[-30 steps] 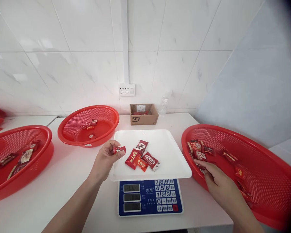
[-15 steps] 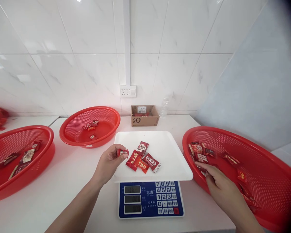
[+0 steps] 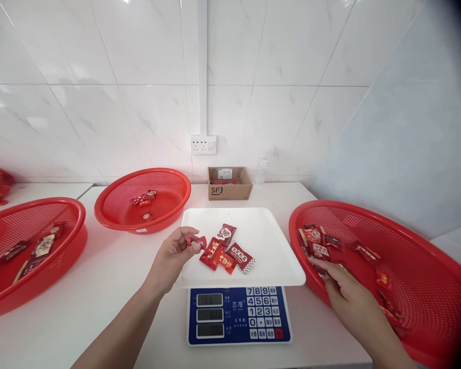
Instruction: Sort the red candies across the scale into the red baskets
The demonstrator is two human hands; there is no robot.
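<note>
Between the thumb and fingers of my left hand [image 3: 174,256], a small red wrapped candy [image 3: 197,242] is pinched above the left edge of the white scale tray [image 3: 269,241]. Several wrapped candies lie in a cluster on the tray, among them a dark red packet with a checkered end [image 3: 240,258] and an orange-red one [image 3: 226,262]. My right hand [image 3: 346,287] reaches over the near rim of the right red basket [image 3: 407,230]. Its index finger is stretched out and its thumb apart, by some wrapped candies [image 3: 320,250]; the other fingers are partly hidden.
Below the tray is the blue scale panel [image 3: 238,318]. Two more red baskets, one at the far left [image 3: 67,246] and one behind it [image 3: 142,179], hold a few candies. A cardboard box [image 3: 230,190] and a clear plastic bottle [image 3: 260,171] stand by the tiled wall.
The candy in my left hand has turned slightly and shifted a little to the right. My right hand stays at the basket with barely any movement. The candies on the tray lie unchanged.
</note>
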